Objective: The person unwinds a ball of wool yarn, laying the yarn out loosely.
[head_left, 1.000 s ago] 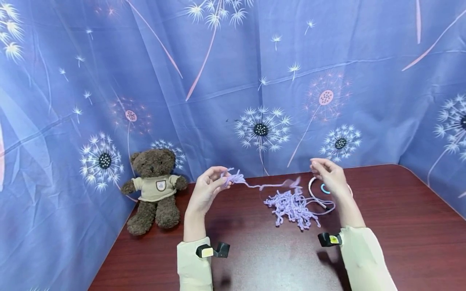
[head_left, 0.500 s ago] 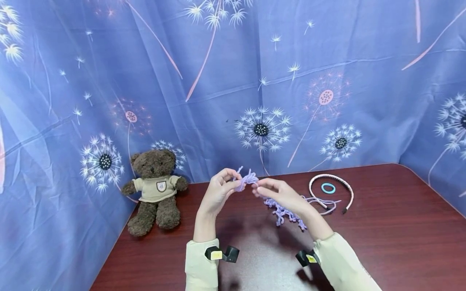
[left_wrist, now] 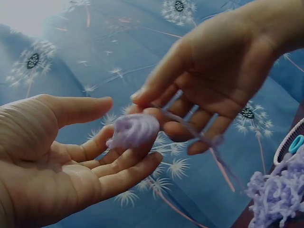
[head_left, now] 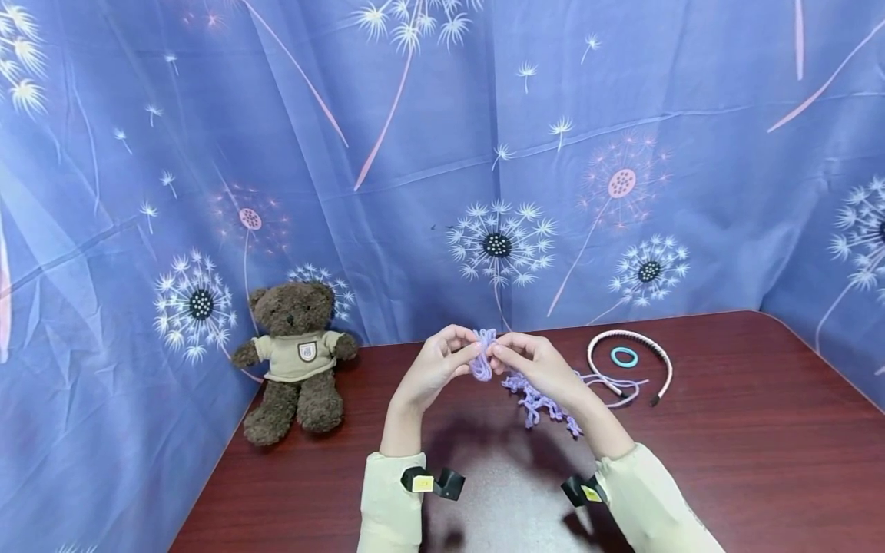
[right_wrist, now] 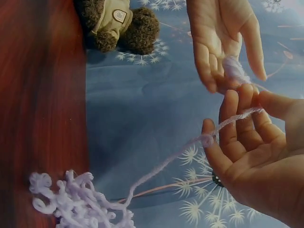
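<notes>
A small looped bundle of lilac yarn (head_left: 482, 361) hangs upright between the two hands in the head view. My left hand (head_left: 432, 363) holds it at the fingertips. In the left wrist view, the bundle (left_wrist: 136, 130) sits against the fingers with the left thumb standing off it. My right hand (head_left: 538, 367) is right beside the bundle. Between its thumb and index finger it pinches a strand of yarn (right_wrist: 237, 115), which crosses the other fingers and runs down to a curly lilac yarn heap (right_wrist: 78, 204) on the table. The right forearm partly hides this heap in the head view.
A white headband (head_left: 669, 369) lies at the back right, with a turquoise ring (head_left: 624, 357) inside its curve and loose yarn across one end. A brown teddy bear (head_left: 293, 361) sits at left. A blue dandelion-print curtain (head_left: 415, 230) hangs behind the dark red table (head_left: 754, 430).
The right hand came in from the right to the yarn bundle, uncovering the headband and ring. The left hand shifted right, and the bundle turned from sideways to upright.
</notes>
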Action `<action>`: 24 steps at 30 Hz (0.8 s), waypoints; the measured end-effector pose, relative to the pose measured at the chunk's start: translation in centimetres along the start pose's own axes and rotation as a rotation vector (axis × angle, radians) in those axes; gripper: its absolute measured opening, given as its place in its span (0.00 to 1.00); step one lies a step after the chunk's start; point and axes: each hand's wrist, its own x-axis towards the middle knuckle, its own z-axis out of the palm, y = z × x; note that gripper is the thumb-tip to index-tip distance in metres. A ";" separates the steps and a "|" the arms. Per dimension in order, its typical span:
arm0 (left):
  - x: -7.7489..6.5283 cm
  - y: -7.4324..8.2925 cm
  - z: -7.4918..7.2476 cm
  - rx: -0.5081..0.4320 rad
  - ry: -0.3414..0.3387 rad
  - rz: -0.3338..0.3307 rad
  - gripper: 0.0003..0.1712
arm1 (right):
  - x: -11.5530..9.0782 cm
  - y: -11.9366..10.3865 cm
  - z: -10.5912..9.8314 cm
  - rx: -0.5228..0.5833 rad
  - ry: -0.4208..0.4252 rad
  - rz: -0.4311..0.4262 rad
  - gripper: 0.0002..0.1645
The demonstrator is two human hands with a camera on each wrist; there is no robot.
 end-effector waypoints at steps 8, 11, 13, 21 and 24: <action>0.3 -0.5 0.0 0.002 -0.089 -0.046 0.23 | -0.2 -0.3 0.3 -0.048 -0.079 -0.128 0.11; 0.2 -0.5 -0.3 0.020 -0.087 0.010 0.17 | -0.1 -0.2 0.1 -0.050 -0.068 -0.127 0.11; 0.2 -0.5 -0.7 0.017 -0.061 0.034 0.13 | -0.1 -0.1 -0.2 -0.049 -0.044 -0.121 0.11; -0.7 0.1 -2.3 -0.001 -0.031 0.008 0.07 | -0.1 -0.1 -2.5 -0.018 0.085 -0.068 0.14; -0.9 0.3 -2.8 0.003 -0.052 0.002 0.09 | -0.3 -0.2 -3.4 0.003 0.132 -0.025 0.15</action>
